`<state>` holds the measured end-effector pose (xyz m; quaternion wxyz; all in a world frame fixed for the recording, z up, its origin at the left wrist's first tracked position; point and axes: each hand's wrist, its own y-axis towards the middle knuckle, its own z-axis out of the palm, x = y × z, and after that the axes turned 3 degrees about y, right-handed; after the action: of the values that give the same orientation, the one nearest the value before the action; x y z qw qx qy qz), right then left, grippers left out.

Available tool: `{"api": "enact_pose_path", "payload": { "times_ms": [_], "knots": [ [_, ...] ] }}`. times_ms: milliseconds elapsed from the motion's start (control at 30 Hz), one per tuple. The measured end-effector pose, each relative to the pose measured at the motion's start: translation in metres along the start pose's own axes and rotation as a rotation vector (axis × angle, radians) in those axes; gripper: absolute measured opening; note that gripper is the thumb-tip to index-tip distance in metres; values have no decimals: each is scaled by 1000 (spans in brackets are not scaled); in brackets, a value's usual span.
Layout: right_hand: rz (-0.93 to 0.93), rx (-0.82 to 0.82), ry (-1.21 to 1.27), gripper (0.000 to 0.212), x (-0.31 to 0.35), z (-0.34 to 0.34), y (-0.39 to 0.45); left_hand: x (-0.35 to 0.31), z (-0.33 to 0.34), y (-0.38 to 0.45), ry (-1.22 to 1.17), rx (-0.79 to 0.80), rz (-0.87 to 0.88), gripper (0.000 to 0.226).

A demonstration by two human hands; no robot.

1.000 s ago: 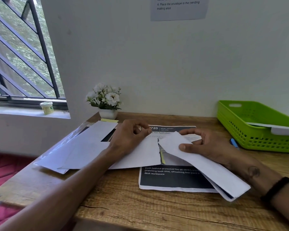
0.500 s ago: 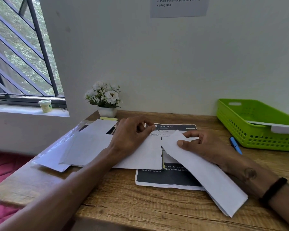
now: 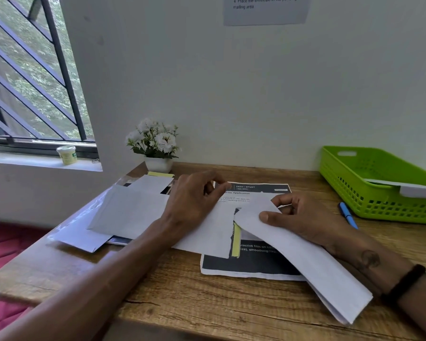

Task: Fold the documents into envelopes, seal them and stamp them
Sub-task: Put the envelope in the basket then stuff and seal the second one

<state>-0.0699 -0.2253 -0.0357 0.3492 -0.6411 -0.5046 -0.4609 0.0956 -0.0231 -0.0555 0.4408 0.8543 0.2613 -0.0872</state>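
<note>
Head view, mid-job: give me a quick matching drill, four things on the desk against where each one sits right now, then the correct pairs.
Things:
1. folded document
2. blue pen
3. flower pot
4. envelope

Places:
A. on the desk beside the green basket
B. at the back of the desk, against the wall
C. pinched in the right hand
D. flat on the desk under the left hand

Pairs: 1-C, 2-A, 3-B, 4-D
</note>
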Motion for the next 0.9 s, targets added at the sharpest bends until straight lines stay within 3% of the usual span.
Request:
{"api": "enact_pose_path", "payload": {
  "times_ms": [200, 433, 700, 900],
  "knots": [
    [-54, -19, -100, 14, 1, 6, -3, 0, 1, 1, -65, -24, -43, 15],
    [16, 37, 19, 18, 4, 13, -6, -2, 2, -2, 11, -12, -51, 17],
    [61, 153, -95, 35, 10, 18, -10, -6, 5, -2, -35, -27, -55, 19],
    [-60, 0, -212, 40, 8, 19, -8, -9, 7, -1, -81, 16, -71, 19]
  ]
}}
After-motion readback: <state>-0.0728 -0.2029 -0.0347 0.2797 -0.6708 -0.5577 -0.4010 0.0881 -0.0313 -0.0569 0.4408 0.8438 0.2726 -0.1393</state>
